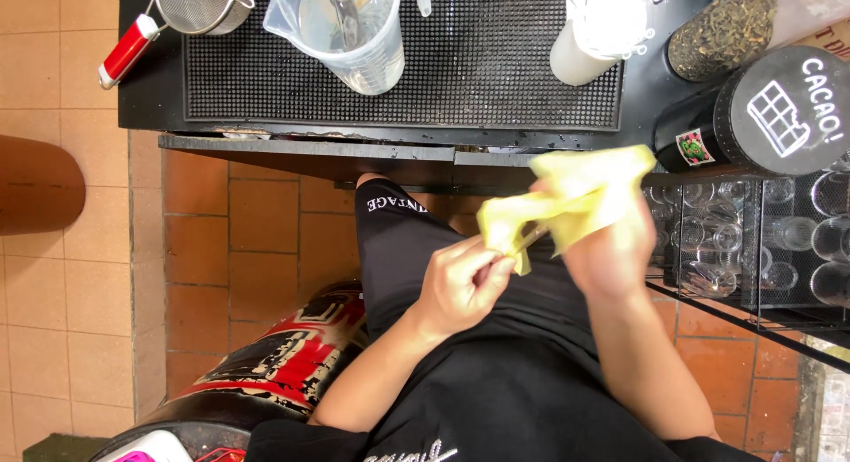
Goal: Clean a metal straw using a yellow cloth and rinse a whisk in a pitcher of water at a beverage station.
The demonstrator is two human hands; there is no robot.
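Left hand (pixel 460 285) pinches a thin, straw-like stick, its tip wrapped in the yellow cloth (pixel 571 201); right hand (pixel 611 250) grips the bunched cloth in front of the body, below the tabletop (pixel 398 148) edge. Risk, judged: the narrow pinch could slip and drop the stick to the tiled floor (pixel 257 241). The loose cloth could brush the glass rack (pixel 753 241) beside it.

At the right edge of the frame lies a black round canister (pixel 761 117), white chocolate-bar drawing on its lid, a small pink-and-green sticker (pixel 696 147) on its side (canister tipped sideways).
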